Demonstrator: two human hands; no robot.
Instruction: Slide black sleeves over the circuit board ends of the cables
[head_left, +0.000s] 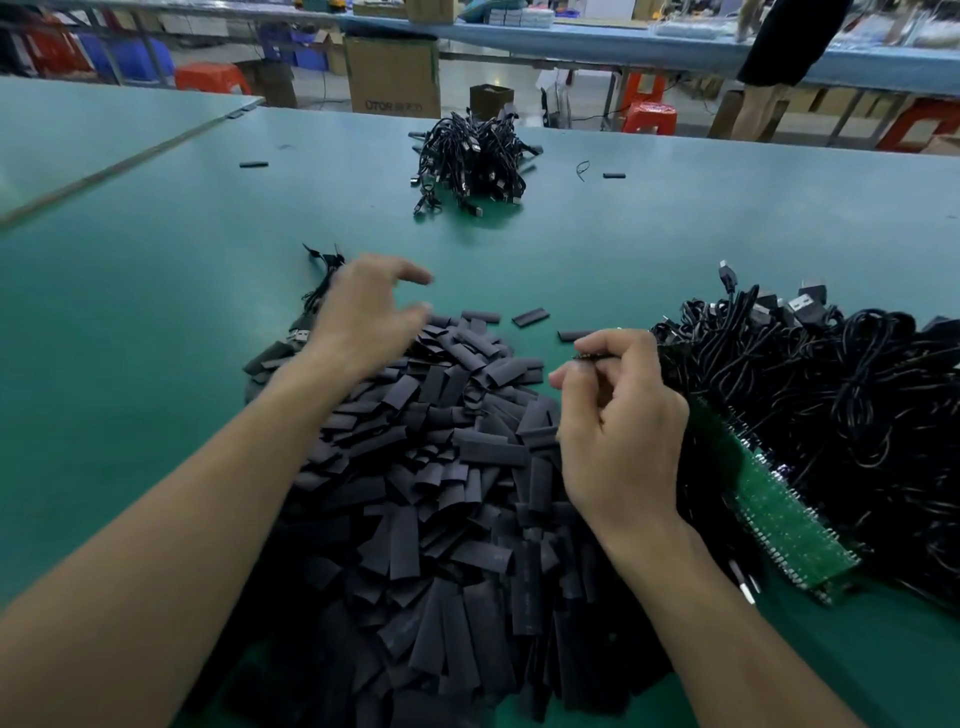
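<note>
The left hand (363, 317) is over the far edge of the sleeves (441, 493) heaped at lower centre of the green surface (130, 312), its fingers loosely spread and holding nothing. The right hand (623, 431) pinches a board end (584, 356) beside the cables (831, 405) at right.

The cardboard box (392, 73) reads, seemingly, "OTOR" (rest blurred).

Left hand (363, 317) palm-down, fingers loosely spread; right hand (618, 426) curled, in a pinch on a cable end (586, 356).
</note>
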